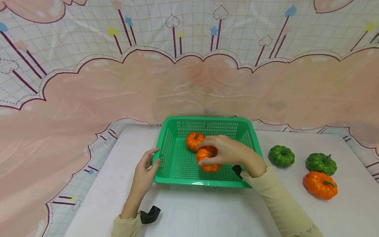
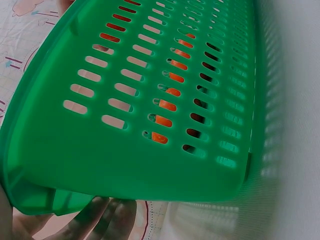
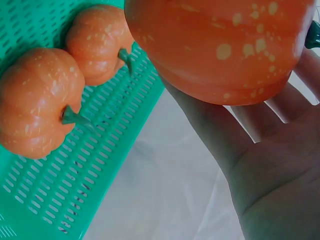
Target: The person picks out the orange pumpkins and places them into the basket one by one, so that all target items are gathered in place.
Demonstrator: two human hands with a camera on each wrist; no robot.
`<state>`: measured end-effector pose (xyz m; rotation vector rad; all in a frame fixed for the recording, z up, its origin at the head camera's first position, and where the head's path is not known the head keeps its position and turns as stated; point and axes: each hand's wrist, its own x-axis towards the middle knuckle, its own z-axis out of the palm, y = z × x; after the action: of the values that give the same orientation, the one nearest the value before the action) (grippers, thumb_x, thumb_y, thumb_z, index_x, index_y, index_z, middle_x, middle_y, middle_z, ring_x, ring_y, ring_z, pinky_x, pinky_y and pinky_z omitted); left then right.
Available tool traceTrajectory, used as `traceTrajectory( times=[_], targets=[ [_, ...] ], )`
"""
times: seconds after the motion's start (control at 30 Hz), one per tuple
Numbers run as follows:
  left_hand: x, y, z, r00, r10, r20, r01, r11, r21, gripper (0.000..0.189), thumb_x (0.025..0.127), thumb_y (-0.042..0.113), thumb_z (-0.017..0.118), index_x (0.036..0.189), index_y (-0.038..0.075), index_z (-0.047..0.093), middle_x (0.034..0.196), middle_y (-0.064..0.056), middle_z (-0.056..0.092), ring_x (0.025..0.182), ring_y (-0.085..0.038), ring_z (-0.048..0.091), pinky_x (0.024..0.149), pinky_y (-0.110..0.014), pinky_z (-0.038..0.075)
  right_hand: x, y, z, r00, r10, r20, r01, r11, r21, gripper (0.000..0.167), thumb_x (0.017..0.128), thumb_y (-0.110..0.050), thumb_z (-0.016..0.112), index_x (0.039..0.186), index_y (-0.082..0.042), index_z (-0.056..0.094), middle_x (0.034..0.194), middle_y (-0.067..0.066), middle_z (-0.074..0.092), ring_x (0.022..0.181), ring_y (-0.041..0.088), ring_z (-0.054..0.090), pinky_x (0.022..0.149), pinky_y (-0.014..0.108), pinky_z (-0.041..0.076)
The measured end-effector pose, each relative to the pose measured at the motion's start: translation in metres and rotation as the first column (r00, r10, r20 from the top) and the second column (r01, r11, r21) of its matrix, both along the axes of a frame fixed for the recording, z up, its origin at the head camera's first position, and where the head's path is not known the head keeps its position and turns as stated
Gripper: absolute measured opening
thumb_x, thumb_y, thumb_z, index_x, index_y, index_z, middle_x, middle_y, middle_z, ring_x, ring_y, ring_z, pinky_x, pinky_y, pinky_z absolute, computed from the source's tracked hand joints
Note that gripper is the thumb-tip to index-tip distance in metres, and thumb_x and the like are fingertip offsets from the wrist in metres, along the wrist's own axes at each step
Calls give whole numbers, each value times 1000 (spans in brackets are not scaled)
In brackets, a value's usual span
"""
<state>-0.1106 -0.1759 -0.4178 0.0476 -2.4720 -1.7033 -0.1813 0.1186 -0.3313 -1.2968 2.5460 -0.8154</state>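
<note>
An orange pumpkin with a green stem (image 1: 211, 167) is gripped by my right hand (image 1: 228, 150) over the green plastic basket (image 1: 204, 183). Seen from the right wrist, that held pumpkin (image 3: 220, 52) sits between thumb and fingers, above two more orange pumpkins lying in the basket. Of those two, the head view shows one pumpkin (image 1: 193, 141) near the back wall; the other is hidden behind my hand and its load. My left hand (image 1: 143, 172) holds the basket's left rim, its thumb at the edge. From the left wrist, the fingers (image 2: 122, 220) show curled under the rim.
Right of the basket, two green pumpkins, one nearer (image 1: 281, 156) and one farther right (image 1: 321, 163), stand on the white table (image 1: 189, 214). An orange pumpkin (image 1: 320, 185) lies in front of the farther one. A patterned cloth (image 1: 207, 85) hangs behind the table.
</note>
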Motion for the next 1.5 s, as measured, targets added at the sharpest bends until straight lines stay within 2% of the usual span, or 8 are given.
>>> traceTrajectory(
  times=[0.17, 0.37, 0.57, 0.73, 0.87, 1.1, 1.37, 1.5],
  targets=[
    [0, 1, 0, 1000, 0, 6, 0, 1000, 5, 40, 100, 12, 59, 140, 14, 53, 129, -19, 62, 121, -30, 61, 93, -42, 53, -3, -4, -2, 999, -4, 37, 4, 1000, 5, 38, 87, -44, 75, 117, -21, 70, 109, -13, 64, 92, 7, 59, 80, 27, 52],
    [0, 2, 1, 1000, -3, 3, 3, 1000, 4, 40, 100, 11, 59, 140, 14, 53, 130, -19, 61, 123, -31, 60, 95, -45, 52, -7, -9, -5, 998, -4, 61, 4, 1000, 2, 38, 86, -42, 76, 116, -21, 70, 109, -12, 65, 91, 7, 60, 78, 25, 53],
    [0, 1, 0, 1000, -5, 0, 5, 1000, 5, 40, 100, 11, 59, 140, 14, 53, 129, -19, 62, 122, -30, 61, 95, -45, 52, -11, -15, -10, 998, -6, 64, 5, 1000, 4, 38, 86, -42, 76, 115, -19, 71, 99, -13, 64, 87, 7, 58, 76, 26, 52],
    [0, 0, -1, 1000, -1, -3, 1, 1000, 2, 40, 100, 11, 59, 139, 14, 53, 128, -18, 62, 122, -30, 61, 94, -41, 53, -14, -19, -13, 997, -20, 68, 19, 1000, 18, 36, 85, -44, 76, 114, -23, 71, 96, -14, 65, 86, 7, 58, 75, 25, 52],
    [0, 0, -1, 1000, -1, -1, 1, 1000, 7, 40, 100, 10, 59, 139, 14, 53, 128, -18, 63, 121, -30, 61, 92, -37, 53, -17, -23, -16, 996, -28, 84, 25, 999, 34, 38, 85, -44, 76, 114, -21, 71, 97, -14, 66, 88, 7, 58, 75, 26, 52],
    [0, -1, 0, 1000, -8, 5, 8, 1000, 13, 41, 100, 12, 59, 140, 14, 52, 129, -19, 62, 121, -30, 61, 95, -42, 52, -23, -29, -21, 993, -31, 111, 23, 997, 74, 40, 85, -44, 76, 116, -18, 71, 100, -12, 66, 89, 8, 58, 78, 27, 52],
    [0, 0, -1, 1000, -5, 8, 5, 1000, 9, 40, 100, 11, 59, 140, 14, 53, 128, -18, 62, 121, -30, 61, 91, -36, 54, -29, -36, -28, 995, -3, 97, -8, 994, 108, 40, 86, -45, 75, 115, -19, 70, 101, -11, 66, 92, 9, 57, 79, 27, 50],
    [0, -1, -1, 1000, -6, 2, 6, 1000, 6, 41, 100, 11, 59, 140, 13, 52, 128, -19, 62, 121, -31, 61, 93, -40, 53, -30, -39, -28, 993, 5, 116, -18, 993, 117, 43, 86, -44, 75, 118, -15, 70, 103, -8, 66, 91, 10, 57, 78, 27, 51]
  ],
)
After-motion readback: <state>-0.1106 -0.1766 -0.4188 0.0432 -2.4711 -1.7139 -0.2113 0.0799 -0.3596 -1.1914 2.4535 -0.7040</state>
